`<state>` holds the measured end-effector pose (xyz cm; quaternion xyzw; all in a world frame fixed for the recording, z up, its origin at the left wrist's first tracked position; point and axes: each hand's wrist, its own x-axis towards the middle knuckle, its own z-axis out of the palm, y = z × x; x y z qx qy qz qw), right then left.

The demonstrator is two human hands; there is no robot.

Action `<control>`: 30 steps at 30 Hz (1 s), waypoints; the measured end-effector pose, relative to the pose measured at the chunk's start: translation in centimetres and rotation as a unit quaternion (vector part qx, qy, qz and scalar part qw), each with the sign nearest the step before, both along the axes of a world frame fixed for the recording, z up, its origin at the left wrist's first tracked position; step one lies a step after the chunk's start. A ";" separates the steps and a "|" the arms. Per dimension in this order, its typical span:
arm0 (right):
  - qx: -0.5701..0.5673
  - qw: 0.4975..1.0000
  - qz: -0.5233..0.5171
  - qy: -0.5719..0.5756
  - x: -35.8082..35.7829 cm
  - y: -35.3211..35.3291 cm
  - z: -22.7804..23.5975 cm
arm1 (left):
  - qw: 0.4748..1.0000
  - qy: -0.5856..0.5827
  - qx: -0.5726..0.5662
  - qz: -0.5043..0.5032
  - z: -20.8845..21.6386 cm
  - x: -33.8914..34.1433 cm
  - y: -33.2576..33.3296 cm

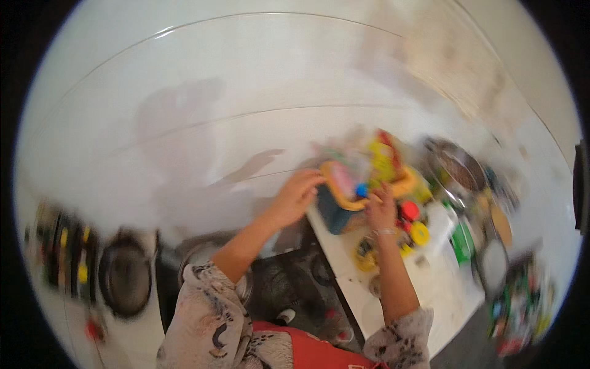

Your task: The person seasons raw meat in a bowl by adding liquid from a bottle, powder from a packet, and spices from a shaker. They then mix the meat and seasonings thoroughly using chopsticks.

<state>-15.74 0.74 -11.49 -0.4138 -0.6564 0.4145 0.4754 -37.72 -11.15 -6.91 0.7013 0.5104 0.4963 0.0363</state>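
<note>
A dark blue basket point(335, 212) with an orange-yellow rim stands near the left edge of the white counter. My left hand point(300, 195) is at the left corner of its rim, fingers bent against it. My right hand point(382, 212) reaches over the near right side of the rim, its fingers closed there. Inside the basket are a yellow and red packet point(384, 157), something pink point(343, 178) and a small blue cap point(362, 190). Blur hides exactly how the fingertips grip.
Jars with red point(410, 211) and yellow point(419, 233) lids stand right of the basket, beside a white and green container point(462, 241). A metal pan point(458, 169) is behind them. Left are a dark stove point(286, 277), a dark round pan point(125, 273) and a black rack point(64, 252).
</note>
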 end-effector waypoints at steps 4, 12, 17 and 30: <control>-0.071 0.983 0.165 0.048 -4.9 -5.9 0.8 | 0.982 -0.090 -0.076 0.151 -4.0 -2.8 -13.1; -0.116 0.881 0.459 0.002 -22.0 -21.4 0.1 | 0.883 -0.187 -0.046 0.429 -3.5 -7.6 -38.6; -0.085 0.800 0.593 -0.018 -31.6 -32.8 2.5 | 0.812 -0.198 0.005 0.549 -1.1 -11.5 -50.3; -0.084 0.679 0.729 -0.021 -60.5 -56.5 7.5 | 0.645 0.129 -0.110 0.745 6.8 -40.7 -66.6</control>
